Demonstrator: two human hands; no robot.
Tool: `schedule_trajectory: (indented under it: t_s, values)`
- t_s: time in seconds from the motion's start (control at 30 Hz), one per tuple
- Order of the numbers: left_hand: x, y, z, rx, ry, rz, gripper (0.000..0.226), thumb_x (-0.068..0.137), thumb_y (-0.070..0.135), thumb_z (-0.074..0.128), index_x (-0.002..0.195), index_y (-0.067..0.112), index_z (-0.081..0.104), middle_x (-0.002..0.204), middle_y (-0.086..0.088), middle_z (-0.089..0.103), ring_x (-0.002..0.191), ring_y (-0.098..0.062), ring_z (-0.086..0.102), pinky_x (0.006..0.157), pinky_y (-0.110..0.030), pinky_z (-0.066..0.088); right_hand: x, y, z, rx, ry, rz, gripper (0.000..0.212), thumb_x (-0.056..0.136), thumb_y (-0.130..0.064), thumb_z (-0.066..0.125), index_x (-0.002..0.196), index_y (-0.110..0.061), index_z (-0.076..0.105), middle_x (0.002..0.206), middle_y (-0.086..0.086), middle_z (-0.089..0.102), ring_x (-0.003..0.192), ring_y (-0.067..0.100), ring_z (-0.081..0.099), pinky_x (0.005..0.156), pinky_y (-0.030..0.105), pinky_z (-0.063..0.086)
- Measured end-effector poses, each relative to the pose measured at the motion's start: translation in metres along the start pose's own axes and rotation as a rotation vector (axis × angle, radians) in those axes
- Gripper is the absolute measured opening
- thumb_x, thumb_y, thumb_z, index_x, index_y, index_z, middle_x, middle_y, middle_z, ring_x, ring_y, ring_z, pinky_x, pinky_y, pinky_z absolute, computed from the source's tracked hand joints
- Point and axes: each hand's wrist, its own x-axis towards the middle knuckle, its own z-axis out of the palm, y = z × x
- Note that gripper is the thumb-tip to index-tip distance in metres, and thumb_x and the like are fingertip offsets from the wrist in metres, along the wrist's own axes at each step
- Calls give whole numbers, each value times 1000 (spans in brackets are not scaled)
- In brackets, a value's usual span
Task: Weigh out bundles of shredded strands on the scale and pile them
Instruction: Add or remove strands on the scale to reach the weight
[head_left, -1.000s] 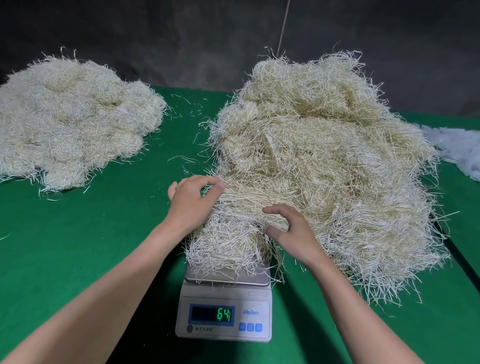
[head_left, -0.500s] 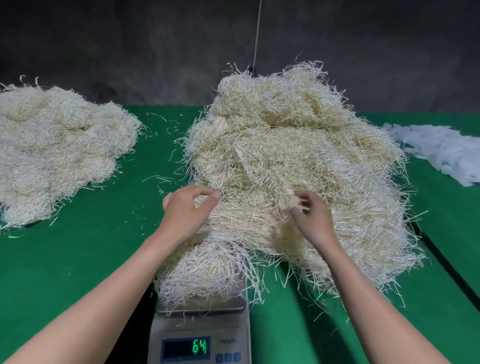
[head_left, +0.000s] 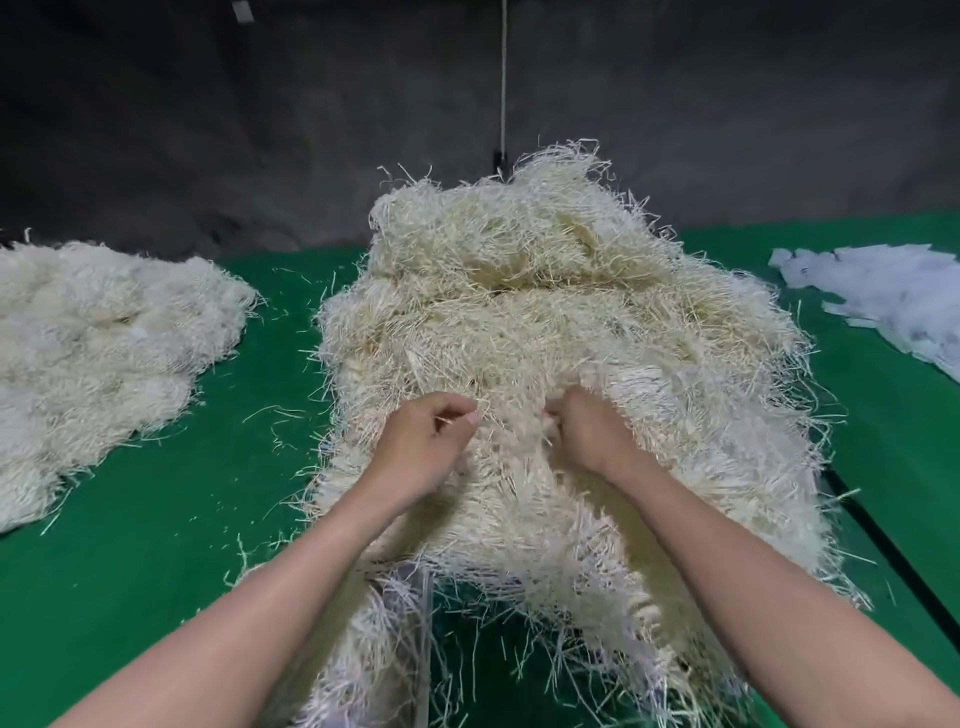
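From the head camera, both bare arms reach forward into the big heap of shredded strands (head_left: 545, 322), which sits in the middle of the green table (head_left: 156, 545) and rises toward the dark backdrop (head_left: 260, 130). The left hand (head_left: 423, 441) is curled, thumb and fingers pinched together on a few thin strands at the near face of the heap — a light pinch, not a fistful. The right hand (head_left: 587, 434) is right beside it, knuckles up, fingers closed and buried in the strands, so it is gripping a tuft, though how much it has is hidden by the heap itself. The two hands are close, a narrow gap of strands between them. The near edge of the heap spills down in blurred, ragged fringes toward the bottom of the frame, and a thin pale upright edge (head_left: 426, 649) shows through them — what it is cannot be told. Off to the left lies a second, flatter pile of strands (head_left: 98, 353), well apart from the main heap. Far right, a spread of white sheets or scraps (head_left: 893, 296) lies on the table. A pale cord (head_left: 503, 78) hangs straight down behind the heap.
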Motion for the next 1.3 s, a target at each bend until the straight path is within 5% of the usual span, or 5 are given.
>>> schedule_trajectory:
  t_s: [0.5, 0.73, 0.9, 1.1, 1.3]
  values:
    - [36, 47, 21, -226, 2, 88, 58, 76, 25, 74, 128, 31, 47, 126, 12, 52, 115, -6, 52, 88, -16, 45, 13, -37, -170, 824, 744, -298, 26, 74, 4, 58, 77, -20, 66, 71, -17, 60, 62, -2, 57, 59, 17, 49]
    - [32, 63, 21, -291, 64, 89, 121, 55, 40, 85, 147, 43, 6, 153, 21, 16, 131, 4, 21, 102, -20, 24, 21, -46, -160, 878, 73, -168, 22, 79, 16, 56, 74, -4, 63, 78, 8, 63, 61, 14, 60, 65, 32, 55]
    - [43, 78, 30, -636, -139, -148, 9, 91, 11, 55, 94, 5, 61, 73, -6, 67, 50, -7, 55, 53, -18, 45, 21, -64, -148, 849, -146, -301, 29, 78, 7, 63, 88, -20, 62, 96, 2, 64, 84, 14, 66, 70, 24, 55]
    - [45, 72, 8, -1003, 25, -256, 24, 100, 7, 36, 88, 3, 56, 47, 2, 33, 35, -8, 31, 35, -17, 32, 12, -19, -105, 1045, -373, -292, 100, 57, -22, 85, 138, -40, 29, 130, -17, 43, 117, 2, 49, 96, 25, 45]
    - [53, 85, -37, -764, 33, -107, 23, 99, 10, 37, 89, 7, 58, 46, 6, 39, 35, -5, 30, 32, -16, 25, 3, 7, 4, 80, -271, -153, 9, 91, -28, 57, 92, -21, 63, 96, -1, 62, 98, 22, 59, 93, 35, 46]
